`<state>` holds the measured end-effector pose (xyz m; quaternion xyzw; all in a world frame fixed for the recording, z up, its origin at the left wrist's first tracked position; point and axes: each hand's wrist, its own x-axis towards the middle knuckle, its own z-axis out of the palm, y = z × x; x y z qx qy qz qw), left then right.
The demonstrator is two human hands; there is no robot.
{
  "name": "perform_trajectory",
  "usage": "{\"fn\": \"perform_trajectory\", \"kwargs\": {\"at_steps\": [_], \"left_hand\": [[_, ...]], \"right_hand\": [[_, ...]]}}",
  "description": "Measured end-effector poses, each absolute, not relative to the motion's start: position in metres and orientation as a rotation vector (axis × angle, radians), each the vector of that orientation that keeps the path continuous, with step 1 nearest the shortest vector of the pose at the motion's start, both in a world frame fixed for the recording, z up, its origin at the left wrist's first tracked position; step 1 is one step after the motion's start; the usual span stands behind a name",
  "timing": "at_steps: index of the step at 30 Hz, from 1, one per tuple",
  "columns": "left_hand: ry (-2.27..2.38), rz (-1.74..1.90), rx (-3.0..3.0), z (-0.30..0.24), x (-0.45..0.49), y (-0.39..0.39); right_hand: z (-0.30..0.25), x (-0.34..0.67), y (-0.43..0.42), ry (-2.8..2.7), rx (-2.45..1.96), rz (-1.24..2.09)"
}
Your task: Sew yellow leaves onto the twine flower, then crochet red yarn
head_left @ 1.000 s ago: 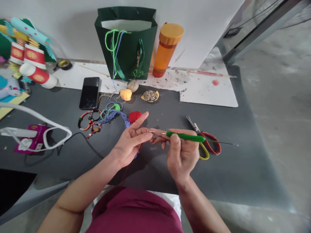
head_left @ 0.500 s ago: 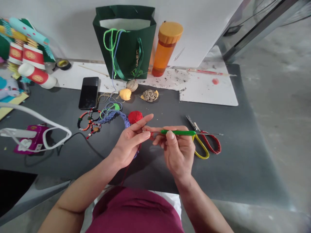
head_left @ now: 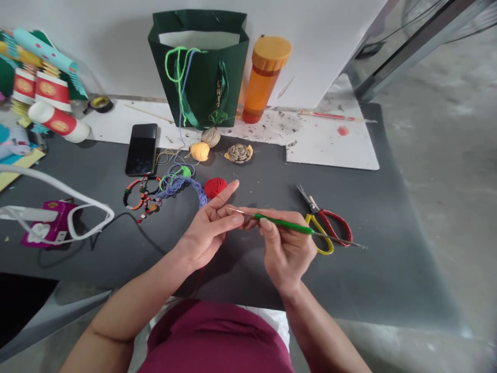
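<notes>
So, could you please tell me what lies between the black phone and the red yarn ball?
In the head view, the black phone and the red yarn ball have a loose tangle of thin thread and a blue crocheted strip between them.

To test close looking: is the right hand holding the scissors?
No, the right hand holds a green-handled crochet hook, while the scissors lie apart on the dark mat.

Dark tabletop (head_left: 368, 280) with phone (head_left: 142, 149), scissors (head_left: 324, 220), red yarn ball (head_left: 215, 187)
</notes>
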<state>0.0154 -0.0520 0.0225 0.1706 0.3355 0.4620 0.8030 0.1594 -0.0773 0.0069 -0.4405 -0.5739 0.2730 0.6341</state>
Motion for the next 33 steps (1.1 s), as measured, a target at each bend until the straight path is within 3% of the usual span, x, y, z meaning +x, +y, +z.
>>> {"fn": "perform_trajectory", "kwargs": {"at_steps": [12,19,26,33], "left_hand": [[0.712,0.979,0.444,0.0242,0.0153,-0.0517],[0.737,1.073,0.507,0.0259,0.0183,-0.0533],[0.781,1.117,0.478,0.0248,0.0182,-0.0529],[0.769,1.047,0.416,0.0270,0.0163,-0.0541]], "right_hand": [[0.0094,0.1579,-0.0693,-0.963,-0.987,1.137],[0.0089,0.1580,-0.0749,-1.110,-0.997,0.938],[0.0075,0.1599,-0.0741,-1.540,-0.889,0.406],[0.0076,0.1574,-0.0786,-1.313,-1.021,0.615]]}}
